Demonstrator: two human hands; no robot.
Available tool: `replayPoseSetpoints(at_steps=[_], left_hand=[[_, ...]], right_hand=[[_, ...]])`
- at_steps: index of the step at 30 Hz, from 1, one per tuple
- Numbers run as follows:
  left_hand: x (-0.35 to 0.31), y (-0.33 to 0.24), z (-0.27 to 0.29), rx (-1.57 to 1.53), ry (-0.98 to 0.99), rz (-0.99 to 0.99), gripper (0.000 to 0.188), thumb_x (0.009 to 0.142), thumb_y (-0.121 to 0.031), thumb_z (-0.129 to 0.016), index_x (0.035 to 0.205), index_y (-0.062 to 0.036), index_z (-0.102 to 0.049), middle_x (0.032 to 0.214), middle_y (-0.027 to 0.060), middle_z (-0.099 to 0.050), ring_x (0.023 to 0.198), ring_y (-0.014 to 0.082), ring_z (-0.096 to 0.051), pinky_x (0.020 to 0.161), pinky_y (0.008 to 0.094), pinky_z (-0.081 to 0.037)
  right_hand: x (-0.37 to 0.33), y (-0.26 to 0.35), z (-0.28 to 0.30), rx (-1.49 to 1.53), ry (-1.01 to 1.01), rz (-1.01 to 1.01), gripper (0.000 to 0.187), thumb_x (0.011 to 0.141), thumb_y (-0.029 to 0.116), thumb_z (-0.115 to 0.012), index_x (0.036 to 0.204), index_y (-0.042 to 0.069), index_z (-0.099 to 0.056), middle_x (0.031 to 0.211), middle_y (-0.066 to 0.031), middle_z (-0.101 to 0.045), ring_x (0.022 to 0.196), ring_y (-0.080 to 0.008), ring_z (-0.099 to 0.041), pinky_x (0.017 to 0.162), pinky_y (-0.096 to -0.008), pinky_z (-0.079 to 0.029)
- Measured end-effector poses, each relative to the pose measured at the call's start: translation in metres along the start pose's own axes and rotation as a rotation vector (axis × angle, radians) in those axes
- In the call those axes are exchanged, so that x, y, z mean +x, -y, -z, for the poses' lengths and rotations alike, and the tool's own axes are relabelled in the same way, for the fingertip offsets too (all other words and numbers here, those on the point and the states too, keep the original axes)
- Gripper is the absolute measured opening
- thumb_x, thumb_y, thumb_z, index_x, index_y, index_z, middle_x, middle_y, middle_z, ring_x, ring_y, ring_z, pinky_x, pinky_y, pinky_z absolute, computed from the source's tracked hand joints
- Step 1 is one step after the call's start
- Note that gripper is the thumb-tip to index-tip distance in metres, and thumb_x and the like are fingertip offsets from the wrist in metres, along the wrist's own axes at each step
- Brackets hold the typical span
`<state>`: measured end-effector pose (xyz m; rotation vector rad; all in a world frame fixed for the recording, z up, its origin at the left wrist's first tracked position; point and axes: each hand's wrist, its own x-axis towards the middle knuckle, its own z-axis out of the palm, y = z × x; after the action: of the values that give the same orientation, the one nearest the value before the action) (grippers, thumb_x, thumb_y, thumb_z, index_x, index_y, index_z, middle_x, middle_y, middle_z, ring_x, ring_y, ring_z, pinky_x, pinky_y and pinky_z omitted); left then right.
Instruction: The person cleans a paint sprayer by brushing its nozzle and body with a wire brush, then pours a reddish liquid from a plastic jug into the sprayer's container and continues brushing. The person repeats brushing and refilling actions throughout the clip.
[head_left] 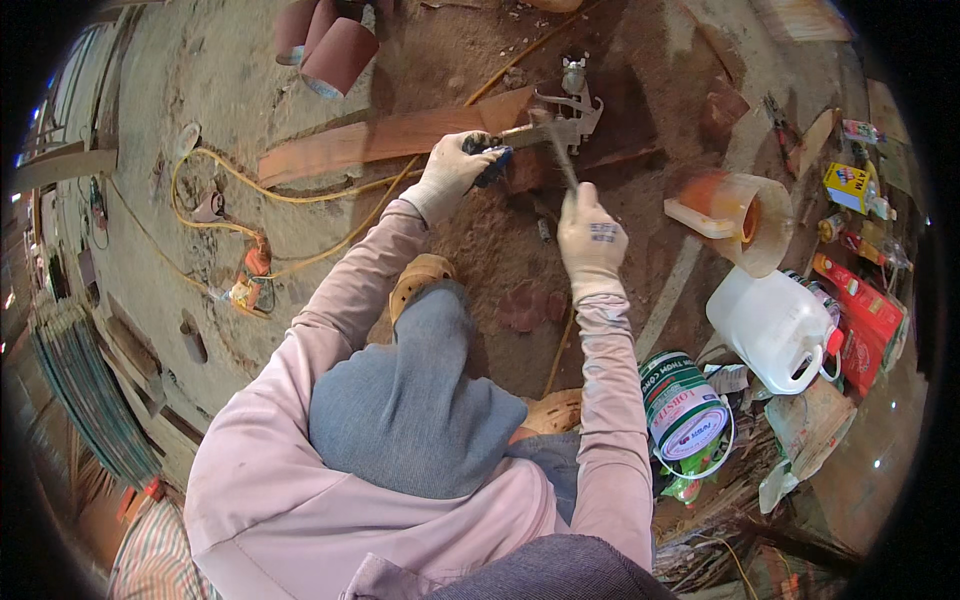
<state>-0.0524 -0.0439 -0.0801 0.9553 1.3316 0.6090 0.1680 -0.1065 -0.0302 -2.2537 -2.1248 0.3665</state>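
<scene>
My gloved left hand (452, 172) is closed around the dark blue-black end of a grey metal tool (568, 132) with a curved hook at its far side. The tool lies over the brown ground, by a reddish wooden plank (350, 150). My gloved right hand (592, 240) grips a thin-handled tool (561, 152), smeared by motion, that looks like a hammer. Its upper end is over the grey metal tool; whether they touch I cannot tell.
An orange cable (300, 198) runs across the ground at left. Brown cylinders (340, 58) lie at the top. On the right are a clear plastic jug (765, 225), a white canister (765, 320), a green-and-white bucket (680, 400) and several small bottles and packets.
</scene>
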Motion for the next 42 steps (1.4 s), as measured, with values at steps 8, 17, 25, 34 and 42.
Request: replayPoseSetpoints(at_steps=[8,17,25,34,42], left_hand=[[-0.002,-0.004,-0.001,-0.058,-0.087,0.076,0.012,0.092,-0.010,-0.067,0.097,0.0009,-0.070,0.079,0.0027,-0.069,0.061,0.0072,-0.060,0.055,0.0235,-0.050],[-0.012,-0.013,-0.006,0.020,-0.085,0.080,0.013,0.093,-0.013,-0.069,0.088,-0.0008,-0.070,0.071,-0.0004,-0.064,0.058,0.0055,-0.057,0.051,0.0229,-0.047],[-0.018,-0.027,-0.010,0.069,-0.114,0.071,0.022,0.089,-0.021,-0.075,0.081,-0.0004,-0.073,0.066,0.0010,-0.065,0.055,0.0059,-0.057,0.051,0.0239,-0.046],[-0.018,-0.030,-0.011,0.043,-0.093,0.033,0.022,0.089,-0.020,-0.074,0.079,-0.0008,-0.072,0.066,0.0008,-0.066,0.057,0.0065,-0.058,0.052,0.0246,-0.047],[-0.021,-0.027,-0.016,0.014,-0.082,0.087,0.027,0.089,-0.022,-0.074,0.076,0.0007,-0.070,0.063,0.0025,-0.065,0.055,0.0074,-0.059,0.049,0.0247,-0.046]], right_hand=[[-0.009,0.009,0.013,0.025,0.096,-0.043,0.026,0.103,0.033,-0.043,0.098,0.009,-0.053,0.075,-0.0189,-0.070,0.071,-0.0391,-0.070,0.060,-0.0496,-0.055],[-0.008,0.026,0.006,0.093,0.057,-0.090,0.024,0.103,0.032,-0.043,0.096,0.011,-0.053,0.070,-0.0201,-0.068,0.068,-0.0407,-0.069,0.059,-0.0531,-0.054],[-0.031,0.027,0.011,0.136,0.178,-0.130,0.022,0.103,0.031,-0.043,0.101,0.010,-0.050,0.071,-0.0206,-0.068,0.069,-0.0401,-0.069,0.060,-0.0526,-0.054],[-0.010,0.032,0.016,0.211,0.078,-0.141,0.022,0.102,0.030,-0.043,0.097,0.010,-0.050,0.072,-0.0198,-0.068,0.072,-0.0411,-0.069,0.061,-0.0523,-0.054],[-0.016,0.036,0.007,0.199,0.106,-0.155,0.020,0.101,0.030,-0.046,0.100,0.011,-0.051,0.072,-0.0215,-0.068,0.070,-0.0418,-0.069,0.061,-0.0538,-0.054]])
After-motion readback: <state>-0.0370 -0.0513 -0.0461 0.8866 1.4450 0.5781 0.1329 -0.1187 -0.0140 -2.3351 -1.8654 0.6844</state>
